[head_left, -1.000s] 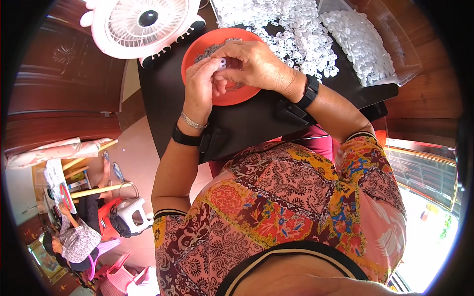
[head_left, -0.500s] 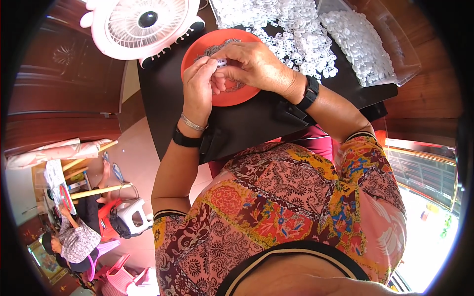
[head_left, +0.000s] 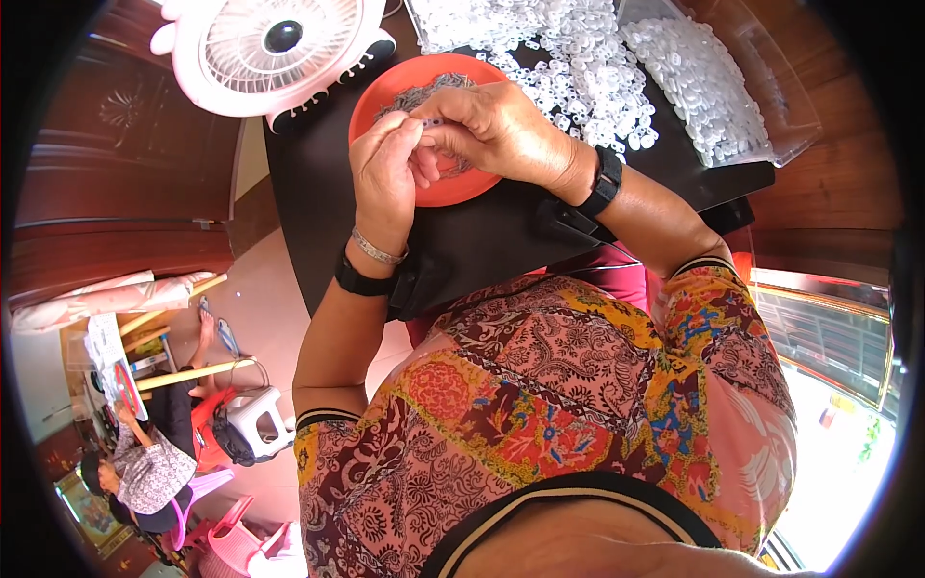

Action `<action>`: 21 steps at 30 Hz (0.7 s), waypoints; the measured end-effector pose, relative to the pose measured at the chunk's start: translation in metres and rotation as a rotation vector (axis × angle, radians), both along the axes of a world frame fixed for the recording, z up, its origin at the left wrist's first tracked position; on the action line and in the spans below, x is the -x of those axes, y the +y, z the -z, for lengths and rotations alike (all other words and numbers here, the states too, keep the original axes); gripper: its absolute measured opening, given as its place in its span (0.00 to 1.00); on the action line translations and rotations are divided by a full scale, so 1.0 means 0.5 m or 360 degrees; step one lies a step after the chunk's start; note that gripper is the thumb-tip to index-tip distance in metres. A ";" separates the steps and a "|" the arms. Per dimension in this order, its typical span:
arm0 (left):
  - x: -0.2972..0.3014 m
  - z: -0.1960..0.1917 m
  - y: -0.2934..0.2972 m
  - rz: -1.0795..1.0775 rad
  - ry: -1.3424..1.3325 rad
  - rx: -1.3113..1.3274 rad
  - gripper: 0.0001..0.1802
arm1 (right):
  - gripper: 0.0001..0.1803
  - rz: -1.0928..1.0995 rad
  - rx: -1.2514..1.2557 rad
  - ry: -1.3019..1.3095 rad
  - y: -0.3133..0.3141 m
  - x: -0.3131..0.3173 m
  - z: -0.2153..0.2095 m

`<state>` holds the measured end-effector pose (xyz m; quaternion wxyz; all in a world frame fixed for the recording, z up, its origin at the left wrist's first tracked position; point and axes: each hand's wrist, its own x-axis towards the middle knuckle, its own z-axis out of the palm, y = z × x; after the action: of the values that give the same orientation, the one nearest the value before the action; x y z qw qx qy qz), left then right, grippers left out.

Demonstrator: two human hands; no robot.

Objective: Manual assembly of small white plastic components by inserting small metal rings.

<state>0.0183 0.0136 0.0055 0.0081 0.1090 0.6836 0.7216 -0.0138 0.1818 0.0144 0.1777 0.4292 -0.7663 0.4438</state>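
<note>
Both hands meet over a round orange dish (head_left: 445,196). My left hand (head_left: 385,169) is closed, its thumb and forefinger pinching one end of a small white plastic piece (head_left: 435,122) with dark holes. From the other side, the thumb and bent forefinger of my right hand (head_left: 506,130) close on the same piece. Most of the piece is hidden by the fingertips. Inside the dish lies a heap of thin grey bits (head_left: 424,93), too small to name, partly under my hands.
Loose white plastic pieces (head_left: 602,91) are heaped on the black table (head_left: 482,241) beyond the dish. At the right a clear bin (head_left: 771,159) holds more. A white fan (head_left: 241,91) stands at the far left. Another person (head_left: 154,472) sits at the lower left by a white stool (head_left: 260,424).
The white piece has turned between my fingertips and shows less of its face. My right fingers have shifted slightly; both hands stay over the dish.
</note>
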 end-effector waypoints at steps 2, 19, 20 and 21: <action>0.000 0.000 0.004 0.0009 -0.0013 0.0000 0.16 | 0.11 -0.0007 -0.0060 -0.0116 0.002 0.000 0.001; 0.001 -0.014 0.008 -0.0185 0.0162 0.0077 0.13 | 0.11 -0.0074 0.0166 -0.0286 -0.001 0.012 0.009; 0.003 -0.011 0.007 -0.0186 0.0151 0.0119 0.13 | 0.11 -0.0066 0.0201 -0.0089 -0.003 0.013 0.006; 0.004 -0.011 0.009 -0.0168 0.0129 0.0085 0.13 | 0.12 -0.0164 0.0264 -0.0350 -0.002 0.015 0.015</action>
<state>0.0165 0.0180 0.0109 -0.0549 0.1017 0.7071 0.6976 -0.0212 0.1808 0.0068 0.1045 0.4005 -0.7188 0.5586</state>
